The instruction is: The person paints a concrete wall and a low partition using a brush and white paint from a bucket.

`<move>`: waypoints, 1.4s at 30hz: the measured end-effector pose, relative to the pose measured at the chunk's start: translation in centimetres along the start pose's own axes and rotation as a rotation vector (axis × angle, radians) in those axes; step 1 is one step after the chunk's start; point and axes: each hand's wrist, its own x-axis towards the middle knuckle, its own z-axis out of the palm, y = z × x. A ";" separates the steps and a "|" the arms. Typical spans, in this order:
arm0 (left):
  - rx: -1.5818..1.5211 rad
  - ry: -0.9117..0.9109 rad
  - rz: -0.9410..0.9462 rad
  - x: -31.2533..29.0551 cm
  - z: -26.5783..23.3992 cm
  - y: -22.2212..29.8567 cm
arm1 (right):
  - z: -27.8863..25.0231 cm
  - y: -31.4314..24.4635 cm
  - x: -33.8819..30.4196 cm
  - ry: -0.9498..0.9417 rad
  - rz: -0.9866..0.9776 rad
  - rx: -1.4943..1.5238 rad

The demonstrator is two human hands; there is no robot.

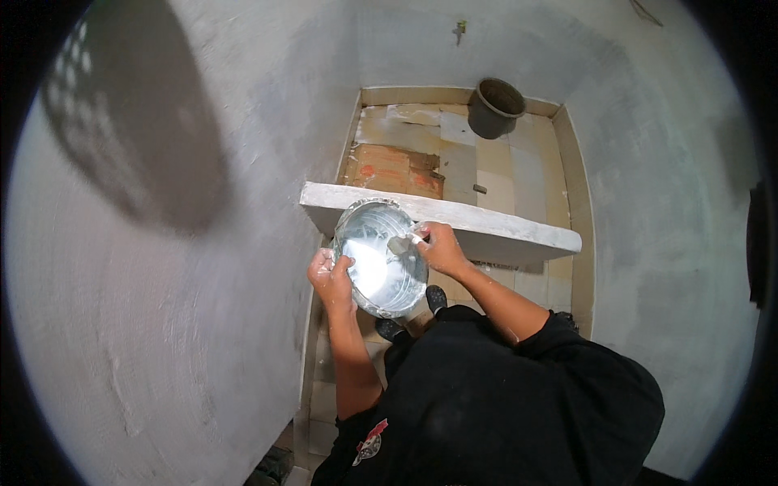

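Note:
My left hand grips the near-left side of a round bucket, thumb over the rim and fingers outside. The bucket is tilted so that its inside shows, with whitish smears on the wall and a bright glare at the bottom. White residue crusts its rim. At the bucket's right side, my right hand pinches a small flat grey scraper, which reaches over the opening. Its handle is mostly hidden by my fingers. White paste marks the fingers of both hands.
A white-topped low partition crosses just beyond the bucket. Behind it, a dark pot, a flattened cardboard piece and a small grey chunk lie on the tiled floor. A tap juts from the far wall. Grey plastered walls stand close on either side.

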 end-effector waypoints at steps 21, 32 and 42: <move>0.174 -0.310 -0.235 6.2 -1.3 -5.9 | -3.3 24.4 -9.3 1.148 0.574 0.827; 0.341 -0.249 -0.259 7.0 -1.4 -7.8 | 4.7 29.1 -6.5 0.771 0.439 -0.565; 0.338 -0.295 -0.292 9.2 -3.0 -9.7 | 3.3 29.7 -7.1 0.765 0.682 -0.038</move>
